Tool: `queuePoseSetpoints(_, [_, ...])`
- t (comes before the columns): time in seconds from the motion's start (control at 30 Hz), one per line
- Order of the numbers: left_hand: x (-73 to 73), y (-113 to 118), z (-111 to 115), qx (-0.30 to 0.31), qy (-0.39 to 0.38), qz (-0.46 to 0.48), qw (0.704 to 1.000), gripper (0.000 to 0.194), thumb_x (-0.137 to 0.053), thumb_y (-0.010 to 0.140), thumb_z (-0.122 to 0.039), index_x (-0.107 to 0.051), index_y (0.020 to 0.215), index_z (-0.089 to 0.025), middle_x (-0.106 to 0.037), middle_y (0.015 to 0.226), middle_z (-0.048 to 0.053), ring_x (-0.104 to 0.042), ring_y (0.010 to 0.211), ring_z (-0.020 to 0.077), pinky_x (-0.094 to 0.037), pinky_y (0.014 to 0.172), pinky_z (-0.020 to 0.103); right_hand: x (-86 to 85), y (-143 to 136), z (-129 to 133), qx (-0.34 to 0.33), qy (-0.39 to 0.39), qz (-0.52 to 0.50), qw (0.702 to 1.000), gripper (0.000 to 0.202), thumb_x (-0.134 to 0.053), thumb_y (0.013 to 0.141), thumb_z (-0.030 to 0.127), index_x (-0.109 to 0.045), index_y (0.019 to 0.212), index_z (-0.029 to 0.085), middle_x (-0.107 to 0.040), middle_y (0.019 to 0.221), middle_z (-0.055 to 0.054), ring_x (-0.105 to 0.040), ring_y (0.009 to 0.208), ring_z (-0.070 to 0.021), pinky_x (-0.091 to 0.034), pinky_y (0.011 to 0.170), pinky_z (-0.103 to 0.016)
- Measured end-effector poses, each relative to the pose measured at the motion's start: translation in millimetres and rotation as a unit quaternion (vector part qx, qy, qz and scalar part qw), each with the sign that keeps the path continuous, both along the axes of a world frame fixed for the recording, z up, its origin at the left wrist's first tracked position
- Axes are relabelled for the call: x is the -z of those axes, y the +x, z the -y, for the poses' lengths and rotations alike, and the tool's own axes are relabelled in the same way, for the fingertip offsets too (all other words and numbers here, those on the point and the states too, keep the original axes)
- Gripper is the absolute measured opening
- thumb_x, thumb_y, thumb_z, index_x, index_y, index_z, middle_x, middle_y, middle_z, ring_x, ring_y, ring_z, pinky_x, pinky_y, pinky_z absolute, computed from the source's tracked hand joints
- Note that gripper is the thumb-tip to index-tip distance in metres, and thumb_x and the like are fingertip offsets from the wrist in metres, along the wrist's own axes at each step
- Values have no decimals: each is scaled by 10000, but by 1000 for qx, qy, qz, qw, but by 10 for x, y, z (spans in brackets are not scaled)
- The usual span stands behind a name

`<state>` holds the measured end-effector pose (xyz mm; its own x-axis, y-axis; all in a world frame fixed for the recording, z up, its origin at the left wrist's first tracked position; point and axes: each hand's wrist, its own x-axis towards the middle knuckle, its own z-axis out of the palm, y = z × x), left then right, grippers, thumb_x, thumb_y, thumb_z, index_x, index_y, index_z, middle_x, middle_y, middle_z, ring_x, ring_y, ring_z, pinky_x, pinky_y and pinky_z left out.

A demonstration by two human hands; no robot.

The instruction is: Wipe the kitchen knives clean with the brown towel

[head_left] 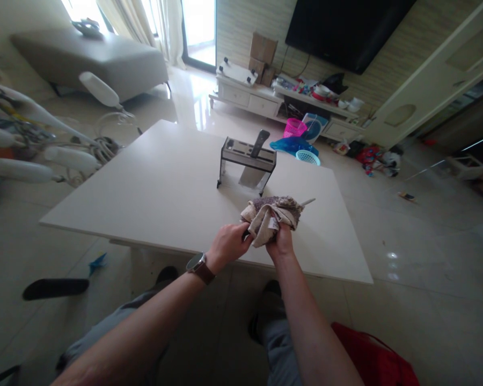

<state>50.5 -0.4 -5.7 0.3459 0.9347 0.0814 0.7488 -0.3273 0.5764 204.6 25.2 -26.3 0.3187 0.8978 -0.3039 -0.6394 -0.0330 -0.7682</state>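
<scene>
One white counter (145, 182) bears one rack (241, 148) holding one knife (260, 143). Just right of frame centre, one cloth (261, 221) wraps a second knife (309, 201); left grip (230, 245) closes round its handle, right grip (282, 242) pinches the cloth.

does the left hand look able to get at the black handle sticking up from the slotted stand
Probably not right away: the left hand seems closed on a dark handle at the edge of the cloth. Once free, its way to the black handle on the slotted stand looks open.

Cloth (269, 213) mostly hides the knife (309, 201) (barring its tip).
</scene>
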Motion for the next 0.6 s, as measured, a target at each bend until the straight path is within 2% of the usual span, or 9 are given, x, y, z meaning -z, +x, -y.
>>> queuePoseSetpoints(0.37, [4, 0, 2, -3, -4, -3, 1000, 220, -539, 932, -325, -720, 921, -201, -783, 915, 128, -714, 801, 270, -369, 649, 338, 77, 26, -24, -18, 1, 1, 1000, 268, -771, 738, 358, -708, 959, 221, -763, 891, 26, -707, 878, -165, -590, 897, -326])
queuePoseSetpoints(0.6, [8, 5, 6, -1, -8, -2, 1000, 217, -542, 937, -331, -719, 928, -206, -786, 939, 124, -717, 817, 261, -376, 659, 327, 42, 25, -15, -26, 16, 8, 999, 287, -772, 732, 372, -709, 965, 216, -770, 901, 15, -711, 877, -179, -584, 932, -358])
